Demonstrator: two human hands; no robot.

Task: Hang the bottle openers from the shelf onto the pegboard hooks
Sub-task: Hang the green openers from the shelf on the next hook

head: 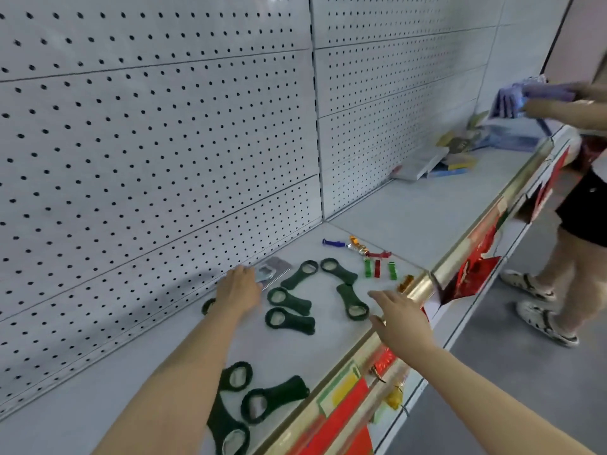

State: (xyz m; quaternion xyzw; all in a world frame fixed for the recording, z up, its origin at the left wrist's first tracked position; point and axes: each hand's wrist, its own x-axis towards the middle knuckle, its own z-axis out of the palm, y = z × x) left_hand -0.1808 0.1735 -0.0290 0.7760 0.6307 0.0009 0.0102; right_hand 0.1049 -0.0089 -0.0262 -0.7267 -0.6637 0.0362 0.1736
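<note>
No opener is yet hung: the dark green bottle openers (289, 303) all lie on the shelf (427, 205), and no hooks are seen on the pegboard (147, 126). The left hand (238, 289) is laid flat at 11 o'clock of them on a packet (267, 272); the right hand (399, 318), at 3 o'clock, is spread open and empty.

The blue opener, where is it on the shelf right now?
In the head view the blue opener lies far back on the shelf, near the pegboard corner, just left of the orange opener.

bare shelf (98, 399) left, dark green bottle openers (289, 302) crowding the middle
</note>
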